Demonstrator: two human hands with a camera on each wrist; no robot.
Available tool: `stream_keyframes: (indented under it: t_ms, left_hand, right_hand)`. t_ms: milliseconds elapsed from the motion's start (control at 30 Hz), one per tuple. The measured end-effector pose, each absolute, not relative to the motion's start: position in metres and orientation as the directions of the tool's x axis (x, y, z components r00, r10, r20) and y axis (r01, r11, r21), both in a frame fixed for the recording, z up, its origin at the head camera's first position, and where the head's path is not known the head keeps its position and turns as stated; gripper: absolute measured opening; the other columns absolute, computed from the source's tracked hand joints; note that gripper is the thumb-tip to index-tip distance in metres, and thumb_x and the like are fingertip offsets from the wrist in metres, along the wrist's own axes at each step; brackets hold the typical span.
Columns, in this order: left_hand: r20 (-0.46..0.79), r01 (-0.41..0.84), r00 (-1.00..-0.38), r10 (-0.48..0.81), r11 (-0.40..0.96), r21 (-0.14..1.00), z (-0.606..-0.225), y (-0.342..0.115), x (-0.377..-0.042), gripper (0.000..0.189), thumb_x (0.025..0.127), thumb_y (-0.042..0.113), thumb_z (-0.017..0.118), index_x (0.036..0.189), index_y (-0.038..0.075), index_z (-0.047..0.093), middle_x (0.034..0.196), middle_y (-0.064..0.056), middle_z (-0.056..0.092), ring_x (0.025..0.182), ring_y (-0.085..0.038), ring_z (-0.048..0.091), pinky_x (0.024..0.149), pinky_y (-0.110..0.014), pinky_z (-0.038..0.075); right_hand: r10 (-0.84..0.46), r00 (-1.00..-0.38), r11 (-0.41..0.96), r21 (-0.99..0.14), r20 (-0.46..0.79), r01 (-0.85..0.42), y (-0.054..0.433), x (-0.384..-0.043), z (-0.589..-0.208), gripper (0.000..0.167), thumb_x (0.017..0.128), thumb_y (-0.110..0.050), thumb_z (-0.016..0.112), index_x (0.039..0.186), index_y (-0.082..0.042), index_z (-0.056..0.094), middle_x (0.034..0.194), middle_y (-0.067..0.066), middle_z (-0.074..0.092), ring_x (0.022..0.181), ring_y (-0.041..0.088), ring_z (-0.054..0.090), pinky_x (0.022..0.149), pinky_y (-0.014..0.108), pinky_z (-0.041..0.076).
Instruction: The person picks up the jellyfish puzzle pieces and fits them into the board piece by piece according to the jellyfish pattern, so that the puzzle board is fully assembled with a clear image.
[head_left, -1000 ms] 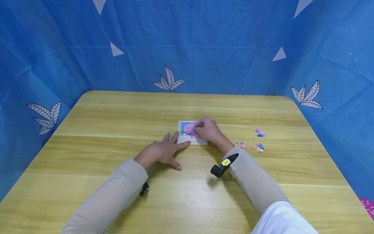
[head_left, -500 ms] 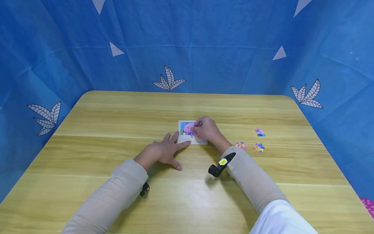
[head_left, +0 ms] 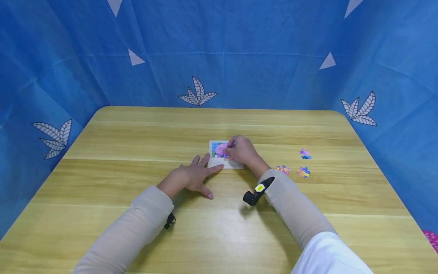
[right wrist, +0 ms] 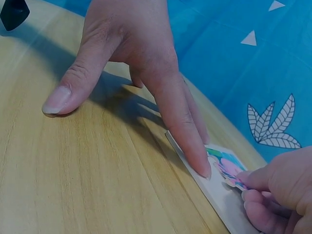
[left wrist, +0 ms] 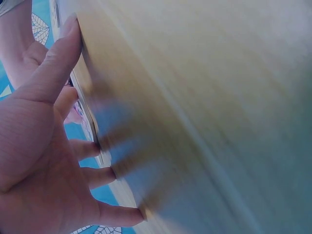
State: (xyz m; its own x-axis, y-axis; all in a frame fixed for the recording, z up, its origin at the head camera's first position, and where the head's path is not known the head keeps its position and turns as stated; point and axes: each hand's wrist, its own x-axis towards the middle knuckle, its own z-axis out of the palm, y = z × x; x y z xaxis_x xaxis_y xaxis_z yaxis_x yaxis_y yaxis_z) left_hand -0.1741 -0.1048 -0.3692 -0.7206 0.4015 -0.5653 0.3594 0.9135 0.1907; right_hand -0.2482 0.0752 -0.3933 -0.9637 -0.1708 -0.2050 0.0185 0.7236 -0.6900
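Note:
A small white puzzle tray [head_left: 233, 165] lies on the table, partly filled with a picture of a pink cartoon figure [head_left: 220, 149]. My left hand [head_left: 191, 177] is spread beside it. Its index fingertip rests on the tray's near border and other fingers meet the left side. My right hand [head_left: 242, 150] is over the tray's right half and hides much of it. In the right wrist view, that hand's thumb and fingers [right wrist: 258, 180] pinch a colourful puzzle piece [right wrist: 236, 183] low over the tray, at the edge of the picture.
To the right of the tray lie loose puzzle pieces: a pink and yellow one [head_left: 283, 169], a yellow and blue one [head_left: 303, 172], and a pink and blue one [head_left: 305, 154]. A blue patterned cloth [head_left: 260, 76] hangs behind the wooden table [head_left: 137, 133].
My right wrist and forearm have shifted slightly left, while the fingers stay at the same part of the tray. The left hand keeps its place.

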Motion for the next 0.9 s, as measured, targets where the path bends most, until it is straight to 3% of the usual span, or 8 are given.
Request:
stream_keyframes:
  t_ms: [600, 900]
  left_hand:
    - [-0.567, 0.350, -0.721, 0.397, 0.916, 0.196, -0.3681, -0.1049, -0.1734, 0.095, 0.074, 0.060, 0.068, 0.148, 0.046, 0.010, 0.159, -0.008, -0.011, 0.144, -0.040, -0.004, 0.100, -0.073, 0.018]
    - [-0.565, 0.351, -0.723, 0.398, 0.915, 0.196, -0.3662, -0.1056, -0.1721, 0.095, 0.074, 0.060, 0.068, 0.148, 0.047, 0.010, 0.159, -0.008, -0.011, 0.144, -0.039, -0.004, 0.100, -0.073, 0.018]
  right_hand:
    - [-0.147, -0.969, 0.743, -0.668, -0.198, 0.024, 0.0739, -0.2484, -0.3957, 0.026, 0.085, -0.027, 0.071, 0.094, -0.007, 0.057, 0.069, 0.005, 0.061, 0.056, 0.013, 0.058, 0.048, 0.023, 0.043]
    - [-0.120, -0.981, 0.800, -0.599, -0.150, -0.006, 0.0793, -0.2498, -0.3991, 0.035, 0.082, -0.038, 0.073, 0.088, -0.009, 0.055, 0.080, 0.007, 0.055, 0.072, 0.022, 0.051, 0.057, 0.029, 0.040]
